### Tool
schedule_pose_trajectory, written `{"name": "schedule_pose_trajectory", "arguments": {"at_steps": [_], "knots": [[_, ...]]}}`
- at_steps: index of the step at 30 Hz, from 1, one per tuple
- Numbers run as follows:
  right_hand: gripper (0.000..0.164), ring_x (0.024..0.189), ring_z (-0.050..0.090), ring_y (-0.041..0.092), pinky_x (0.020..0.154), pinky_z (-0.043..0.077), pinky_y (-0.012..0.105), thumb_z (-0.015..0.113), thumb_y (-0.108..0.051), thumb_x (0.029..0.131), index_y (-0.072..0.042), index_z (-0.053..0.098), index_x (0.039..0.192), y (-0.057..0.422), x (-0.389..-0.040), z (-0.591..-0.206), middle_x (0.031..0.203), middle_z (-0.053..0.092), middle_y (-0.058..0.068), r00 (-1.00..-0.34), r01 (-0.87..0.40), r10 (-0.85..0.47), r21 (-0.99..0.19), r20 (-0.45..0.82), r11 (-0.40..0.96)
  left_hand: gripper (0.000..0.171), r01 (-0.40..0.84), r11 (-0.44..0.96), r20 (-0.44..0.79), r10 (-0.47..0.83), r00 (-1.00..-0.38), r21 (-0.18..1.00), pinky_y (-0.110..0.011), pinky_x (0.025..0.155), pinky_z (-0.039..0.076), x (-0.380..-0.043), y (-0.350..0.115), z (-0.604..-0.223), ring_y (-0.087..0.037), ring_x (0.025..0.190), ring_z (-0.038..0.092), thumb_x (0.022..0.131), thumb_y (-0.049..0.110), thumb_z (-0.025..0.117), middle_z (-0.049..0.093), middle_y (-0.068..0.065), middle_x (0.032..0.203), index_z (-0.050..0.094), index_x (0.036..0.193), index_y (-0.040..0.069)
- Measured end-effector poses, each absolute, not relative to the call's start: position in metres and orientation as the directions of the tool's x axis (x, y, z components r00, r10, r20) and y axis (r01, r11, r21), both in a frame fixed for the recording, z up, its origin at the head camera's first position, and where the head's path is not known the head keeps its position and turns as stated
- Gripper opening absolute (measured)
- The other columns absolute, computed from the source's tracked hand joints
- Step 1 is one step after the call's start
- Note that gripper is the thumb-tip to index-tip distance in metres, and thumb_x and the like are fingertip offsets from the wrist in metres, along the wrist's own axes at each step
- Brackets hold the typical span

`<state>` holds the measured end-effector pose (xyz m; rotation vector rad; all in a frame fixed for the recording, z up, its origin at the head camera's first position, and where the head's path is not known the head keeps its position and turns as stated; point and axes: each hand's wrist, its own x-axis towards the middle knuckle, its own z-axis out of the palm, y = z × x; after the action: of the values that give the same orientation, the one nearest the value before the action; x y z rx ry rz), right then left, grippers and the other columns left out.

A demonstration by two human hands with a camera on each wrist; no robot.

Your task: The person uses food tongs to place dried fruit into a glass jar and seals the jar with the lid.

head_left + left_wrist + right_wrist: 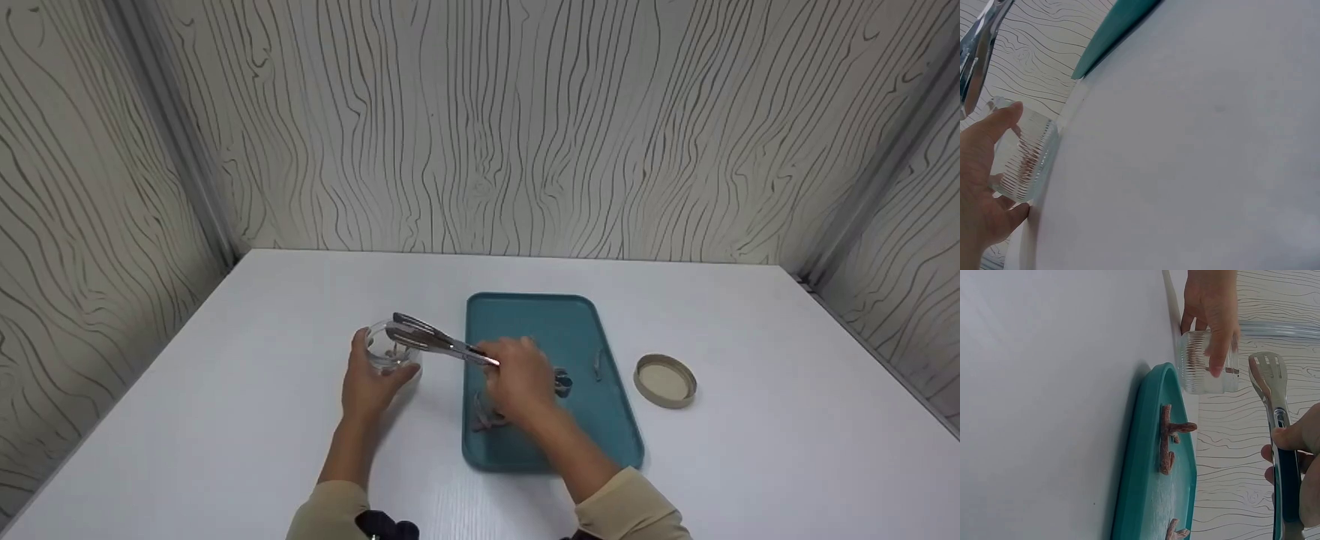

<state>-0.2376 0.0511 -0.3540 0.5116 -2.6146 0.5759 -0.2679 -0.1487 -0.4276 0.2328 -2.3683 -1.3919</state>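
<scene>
A white desk spreads out beneath everything, backed by a pale far wall patterned with dark wood-grain lines. Similar patterned panels rise at left and right, meeting the far wall along grey corner posts. In the middle of the desk lies a teal rectangular tray with rounded corners, carrying reddish-brown sticks at its near left and another at its right side. To the right of the tray, a shallow round tan lid lies on the desk.

Both forearms reach in from the near edge, in beige sleeves. The left hand is left of the tray, its grip spread to the width of a clear ribbed glass jar and holding it, fingers at the left and thumb at the right near side. Brown pieces show inside. The right hand, above the tray, angles far and left, its grip wrapped snugly round silver metal tongs with dark handle panels. Their slotted tips, slightly apart, point left over the jar's mouth; whether they pinch anything I cannot tell.
</scene>
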Motion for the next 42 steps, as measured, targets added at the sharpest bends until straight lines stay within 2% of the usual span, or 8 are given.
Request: {"name": "schedule_pose_trajectory", "arguments": {"at_steps": [4,12,27,42], "knots": [[0.021,0.067,0.044,0.014,0.053,0.037,0.027,0.063,-0.01,0.077,-0.016,0.065,0.097,0.056,-0.238,-0.349,0.079,0.058,-0.003,-0.868,-0.411,-0.243,-0.351,0.432,0.842,0.086,0.056,0.494,0.247,-0.329,-0.912,0.868,-0.043,0.097,0.023,-0.268,-0.149,-0.427,-0.029,0.12,0.03,0.062,0.028,0.076,0.036,-0.013,0.131,0.026,0.13,0.01],[0.021,0.069,0.049,0.018,0.056,0.041,0.033,0.064,-0.007,0.075,-0.014,0.065,0.095,0.07,-0.242,-0.342,0.081,0.06,0.0,-0.836,-0.431,-0.209,-0.372,0.507,0.822,0.082,0.05,0.499,0.247,-0.337,-0.909,0.865,-0.046,0.097,0.022,-0.271,-0.149,-0.429,-0.028,0.12,0.029,0.062,0.026,0.076,0.037,-0.011,0.13,0.029,0.128,0.012],[0.024,0.072,0.047,0.019,0.06,0.041,0.036,0.063,-0.009,0.077,-0.011,0.062,0.102,0.098,-0.248,-0.337,0.085,0.059,0.004,-0.86,-0.367,-0.125,-0.431,0.495,0.824,0.086,0.032,0.507,0.23,-0.333,-0.915,0.862,-0.046,0.098,0.021,-0.271,-0.147,-0.428,-0.03,0.122,0.026,0.064,0.026,0.075,0.032,-0.014,0.133,0.025,0.131,0.009],[0.03,0.068,0.045,0.02,0.055,0.039,0.035,0.065,-0.009,0.075,-0.008,0.061,0.105,0.125,-0.255,-0.339,0.083,0.059,0.005,-0.868,-0.304,-0.06,-0.432,0.493,0.849,0.088,0.019,0.506,0.212,-0.327,-0.921,0.862,-0.045,0.099,0.02,-0.27,-0.153,-0.429,-0.03,0.123,0.024,0.064,0.027,0.074,0.029,-0.013,0.134,0.021,0.132,0.011]]}}
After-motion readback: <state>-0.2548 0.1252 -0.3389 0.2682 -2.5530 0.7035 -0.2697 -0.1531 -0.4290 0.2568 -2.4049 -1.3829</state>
